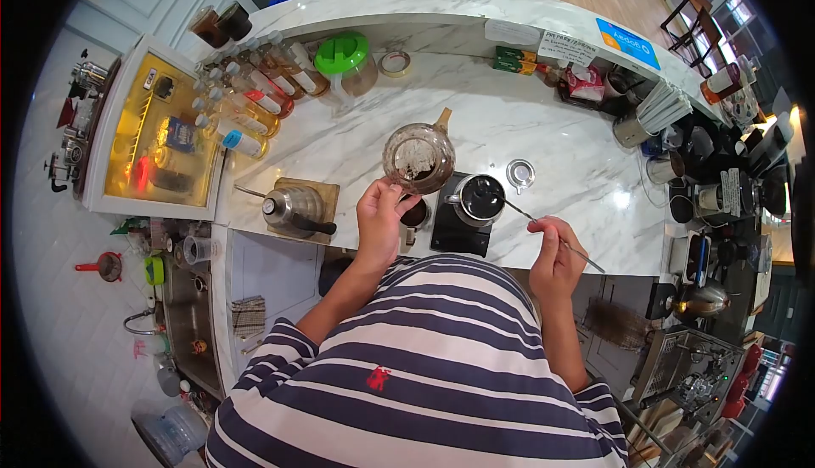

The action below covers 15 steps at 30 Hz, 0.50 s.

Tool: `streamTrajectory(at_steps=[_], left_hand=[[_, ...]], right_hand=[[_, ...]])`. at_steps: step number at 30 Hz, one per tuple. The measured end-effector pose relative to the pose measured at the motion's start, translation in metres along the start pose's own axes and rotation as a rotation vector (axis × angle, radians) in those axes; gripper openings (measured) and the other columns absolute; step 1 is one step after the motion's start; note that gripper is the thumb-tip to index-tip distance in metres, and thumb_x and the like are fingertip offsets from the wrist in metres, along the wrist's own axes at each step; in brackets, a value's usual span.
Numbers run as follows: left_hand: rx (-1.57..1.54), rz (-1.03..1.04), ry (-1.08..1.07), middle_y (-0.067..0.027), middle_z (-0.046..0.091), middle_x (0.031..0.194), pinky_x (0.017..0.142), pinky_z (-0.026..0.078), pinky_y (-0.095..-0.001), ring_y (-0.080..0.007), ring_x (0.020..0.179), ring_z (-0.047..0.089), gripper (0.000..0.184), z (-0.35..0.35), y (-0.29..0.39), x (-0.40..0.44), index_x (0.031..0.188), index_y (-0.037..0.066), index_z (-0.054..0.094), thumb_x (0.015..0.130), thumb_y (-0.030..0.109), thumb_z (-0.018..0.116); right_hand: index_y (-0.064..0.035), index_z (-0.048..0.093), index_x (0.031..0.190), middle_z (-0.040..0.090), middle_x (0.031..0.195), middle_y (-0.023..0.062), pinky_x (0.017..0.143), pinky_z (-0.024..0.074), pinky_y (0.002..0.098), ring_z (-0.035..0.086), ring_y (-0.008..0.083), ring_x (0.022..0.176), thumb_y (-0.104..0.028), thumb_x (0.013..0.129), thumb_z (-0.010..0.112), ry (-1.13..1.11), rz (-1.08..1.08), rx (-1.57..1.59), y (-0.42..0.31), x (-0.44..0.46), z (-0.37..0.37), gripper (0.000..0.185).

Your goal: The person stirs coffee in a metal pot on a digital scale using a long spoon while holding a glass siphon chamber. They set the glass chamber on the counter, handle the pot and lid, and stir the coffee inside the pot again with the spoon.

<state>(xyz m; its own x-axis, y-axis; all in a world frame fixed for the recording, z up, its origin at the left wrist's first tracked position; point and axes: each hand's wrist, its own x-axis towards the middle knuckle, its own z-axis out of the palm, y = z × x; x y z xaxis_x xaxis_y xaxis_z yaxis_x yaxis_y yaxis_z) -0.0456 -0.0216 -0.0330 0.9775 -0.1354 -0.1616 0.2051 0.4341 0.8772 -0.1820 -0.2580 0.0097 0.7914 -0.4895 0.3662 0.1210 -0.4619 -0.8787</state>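
Observation:
My left hand (379,218) is closed on the near edge of a round glass pot (416,150). The pot has brownish residue inside and a tan, wood-like piece at its far right. Between the thumb and fingers of my right hand (556,252) is a long thin metal stirring spoon (586,259). Its far end reaches the rim of a metal cup (456,199) of dark liquid, which stands on a black scale (458,240). Partly hidden beside my left hand is a small cup (413,213) with dark contents. A small round metal piece (520,173) lies right of the scale.
A gooseneck kettle (293,211) stands on a wooden board (326,196) at left. Behind are several bottles (272,86), a green-lidded jug (346,65) and a tape roll (395,63). A container of straws (632,131) and other items line the right side.

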Motion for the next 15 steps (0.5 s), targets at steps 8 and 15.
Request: streamTrajectory(at_steps=[8,15], left_hand=[[0.018,-0.011,-0.016,-0.0135,0.066,0.122,0.096,0.06,-0.0446,-0.023,0.108,0.068,0.022,0.004,0.0,0.0,0.082,0.007,0.05,0.104,0.006,0.051],[0.034,-0.006,-0.041,-0.0144,0.066,0.125,0.097,0.059,-0.0463,-0.0252,0.112,0.068,0.017,0.003,-0.003,0.001,0.087,0.006,0.052,0.104,0.007,0.048]], right_hand=[[0.0037,0.071,0.096,0.072,0.089,0.0152,0.076,0.0544,0.0347,0.069,0.0274,0.083,-0.001,0.101,0.058,-0.022,-0.042,-0.073,-0.005,0.002,-0.001,0.014],[0.0036,0.07,0.097,0.073,0.091,0.0146,0.077,0.053,0.0314,0.069,0.0234,0.084,-0.004,0.104,0.056,-0.054,-0.085,-0.098,-0.008,0.002,-0.002,0.017]])
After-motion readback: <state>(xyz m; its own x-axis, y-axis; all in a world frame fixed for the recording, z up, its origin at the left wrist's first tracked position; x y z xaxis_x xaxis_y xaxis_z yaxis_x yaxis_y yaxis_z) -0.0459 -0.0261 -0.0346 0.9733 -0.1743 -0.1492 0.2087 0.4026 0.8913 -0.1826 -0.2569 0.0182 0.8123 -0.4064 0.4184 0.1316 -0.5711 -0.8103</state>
